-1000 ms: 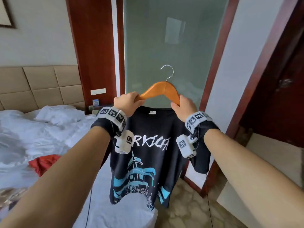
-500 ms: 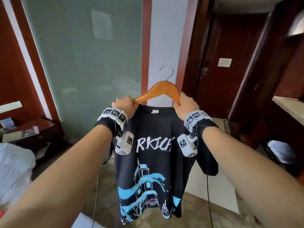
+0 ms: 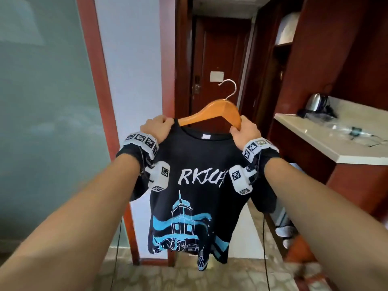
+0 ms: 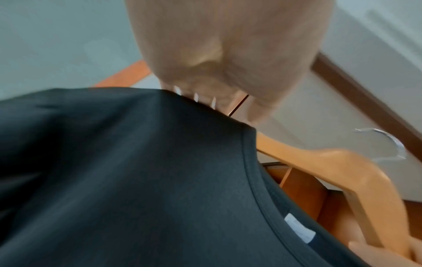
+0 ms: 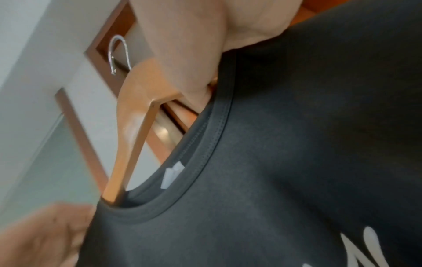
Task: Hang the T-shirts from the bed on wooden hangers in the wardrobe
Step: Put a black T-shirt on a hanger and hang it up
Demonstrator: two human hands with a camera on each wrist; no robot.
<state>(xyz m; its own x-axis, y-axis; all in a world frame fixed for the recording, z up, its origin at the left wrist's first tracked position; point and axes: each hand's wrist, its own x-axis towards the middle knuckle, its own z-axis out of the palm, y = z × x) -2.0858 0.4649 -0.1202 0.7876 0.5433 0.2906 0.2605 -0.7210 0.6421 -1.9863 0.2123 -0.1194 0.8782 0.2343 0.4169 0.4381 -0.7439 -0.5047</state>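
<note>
A black T-shirt (image 3: 189, 198) with white lettering and a blue building print hangs in the air on a wooden hanger (image 3: 218, 111) with a metal hook. My left hand (image 3: 156, 128) grips the shirt's left shoulder over the hanger's end. At the other end my right hand (image 3: 244, 131) grips the hanger arm and the right shoulder. The left wrist view shows the black T-shirt (image 4: 137, 180), the wooden hanger (image 4: 331, 168) in its collar and my left hand (image 4: 228, 63). The right wrist view has the black T-shirt (image 5: 274, 162), the wooden hanger (image 5: 134, 117) and my right hand (image 5: 189, 54).
Ahead is a narrow hallway with a dark red door (image 3: 218, 59). On the right a white counter (image 3: 327, 135) carries a steel kettle (image 3: 315, 101) and cables, with a dark wooden cabinet (image 3: 283, 38) beside it. A frosted glass panel (image 3: 42, 122) fills the left. Stone tile floor lies below.
The view has swung to the right, from the bed past the glass panel to the hallway and counter. Both hands keep the same hold on the hanger and shirt.
</note>
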